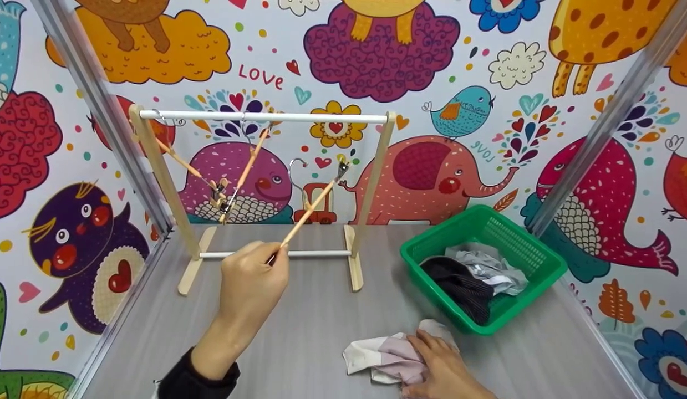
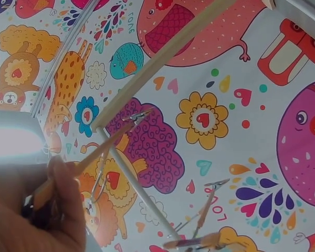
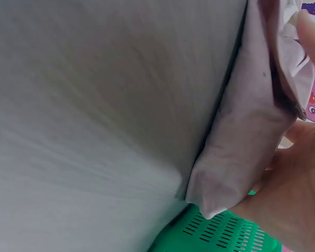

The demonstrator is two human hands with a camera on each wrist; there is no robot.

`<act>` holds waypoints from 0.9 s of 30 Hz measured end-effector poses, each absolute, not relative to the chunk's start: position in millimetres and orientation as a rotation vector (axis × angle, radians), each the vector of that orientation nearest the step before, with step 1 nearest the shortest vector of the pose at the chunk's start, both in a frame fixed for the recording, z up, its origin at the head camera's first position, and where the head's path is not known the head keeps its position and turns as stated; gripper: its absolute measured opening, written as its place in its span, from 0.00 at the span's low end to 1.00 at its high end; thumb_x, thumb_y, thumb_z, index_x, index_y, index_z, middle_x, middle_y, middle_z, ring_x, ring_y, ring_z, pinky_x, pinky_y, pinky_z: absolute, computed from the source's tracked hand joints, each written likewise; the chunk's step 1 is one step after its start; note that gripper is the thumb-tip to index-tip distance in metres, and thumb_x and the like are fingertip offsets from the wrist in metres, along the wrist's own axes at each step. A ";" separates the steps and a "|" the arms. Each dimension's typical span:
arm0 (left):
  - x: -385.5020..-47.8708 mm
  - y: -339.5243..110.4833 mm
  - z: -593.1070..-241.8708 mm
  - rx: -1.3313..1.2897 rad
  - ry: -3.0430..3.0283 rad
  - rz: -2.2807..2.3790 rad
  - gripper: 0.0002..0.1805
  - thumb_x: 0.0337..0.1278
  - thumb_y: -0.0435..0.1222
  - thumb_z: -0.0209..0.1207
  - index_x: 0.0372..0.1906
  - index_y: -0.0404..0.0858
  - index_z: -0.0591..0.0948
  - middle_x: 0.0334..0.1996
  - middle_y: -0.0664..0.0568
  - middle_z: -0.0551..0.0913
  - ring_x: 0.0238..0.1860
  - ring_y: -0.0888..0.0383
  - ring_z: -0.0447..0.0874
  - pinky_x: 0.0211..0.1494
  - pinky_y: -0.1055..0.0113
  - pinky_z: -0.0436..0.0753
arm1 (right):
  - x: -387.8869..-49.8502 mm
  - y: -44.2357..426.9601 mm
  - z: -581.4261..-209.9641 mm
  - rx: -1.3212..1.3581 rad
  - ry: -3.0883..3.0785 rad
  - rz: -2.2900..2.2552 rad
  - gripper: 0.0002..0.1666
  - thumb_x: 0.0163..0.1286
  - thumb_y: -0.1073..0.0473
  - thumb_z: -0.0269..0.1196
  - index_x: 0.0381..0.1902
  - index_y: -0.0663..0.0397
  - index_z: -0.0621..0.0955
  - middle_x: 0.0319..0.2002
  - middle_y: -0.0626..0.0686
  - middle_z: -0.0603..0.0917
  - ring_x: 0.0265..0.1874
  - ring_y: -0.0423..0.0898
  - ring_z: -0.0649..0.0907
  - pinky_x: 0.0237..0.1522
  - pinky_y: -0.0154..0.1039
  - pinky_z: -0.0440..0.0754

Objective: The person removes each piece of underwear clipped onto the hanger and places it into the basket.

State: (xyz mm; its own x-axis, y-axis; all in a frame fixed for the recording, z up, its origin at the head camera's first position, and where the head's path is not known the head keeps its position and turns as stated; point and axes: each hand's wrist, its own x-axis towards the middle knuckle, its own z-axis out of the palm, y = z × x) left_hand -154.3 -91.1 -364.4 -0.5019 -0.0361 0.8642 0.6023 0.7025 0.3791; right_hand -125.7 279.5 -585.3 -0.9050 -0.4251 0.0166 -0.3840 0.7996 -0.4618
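My left hand (image 1: 253,282) grips a wooden clip hanger (image 1: 307,215) by one end, in front of the drying rack. The hanger's metal hook and far clip stand clear of the hand; the near clip is mostly hidden by the fingers. In the left wrist view the hanger bar (image 2: 107,145) slants up from the thumb. Low on the right, my right hand (image 1: 446,368) holds a crumpled pink and white cloth (image 1: 390,354) against the table. Folds of this cloth (image 3: 241,126) lie between thumb and fingers in the right wrist view.
A small wooden rack with a white top rail (image 1: 321,118) carries two more clip hangers (image 1: 249,166) at its left. On the right, a green basket (image 1: 520,305) contains a black cloth (image 1: 459,288) and a grey one (image 1: 490,269). Patterned walls and metal posts (image 1: 99,100) enclose the table.
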 end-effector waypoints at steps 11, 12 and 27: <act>-167.3 -80.9 -350.0 -0.375 -2.026 -0.854 0.03 0.53 0.19 0.67 0.30 0.25 0.90 0.22 0.43 0.86 0.22 0.49 0.85 0.25 0.55 0.84 | -123.2 281.4 -590.6 -0.843 3.009 -0.646 0.41 0.50 0.53 0.82 0.62 0.55 0.82 0.53 0.53 0.82 0.52 0.56 0.80 0.51 0.55 0.82; -168.0 -80.4 -348.3 -0.368 -2.037 -0.849 0.03 0.54 0.20 0.67 0.31 0.25 0.90 0.22 0.43 0.86 0.22 0.49 0.85 0.25 0.55 0.84 | -123.2 281.2 -589.9 -0.858 3.000 -0.665 0.37 0.51 0.54 0.81 0.60 0.54 0.83 0.51 0.52 0.83 0.51 0.54 0.81 0.50 0.53 0.83; -184.2 -73.7 -326.5 -0.339 -2.055 -0.779 0.04 0.57 0.21 0.65 0.30 0.24 0.89 0.21 0.41 0.84 0.21 0.47 0.82 0.26 0.55 0.83 | -127.6 280.1 -587.2 -1.015 2.714 -1.138 0.24 0.57 0.76 0.68 0.48 0.48 0.88 0.42 0.41 0.87 0.41 0.36 0.81 0.41 0.38 0.82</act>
State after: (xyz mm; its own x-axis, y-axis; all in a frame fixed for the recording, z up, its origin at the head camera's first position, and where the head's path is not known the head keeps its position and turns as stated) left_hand -184.2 -73.7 -326.5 -0.5703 -0.0518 0.8198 0.5047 0.7653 0.3995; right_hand -127.6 280.1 -587.2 -0.7868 -0.5792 0.2132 -0.5581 0.5201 -0.6465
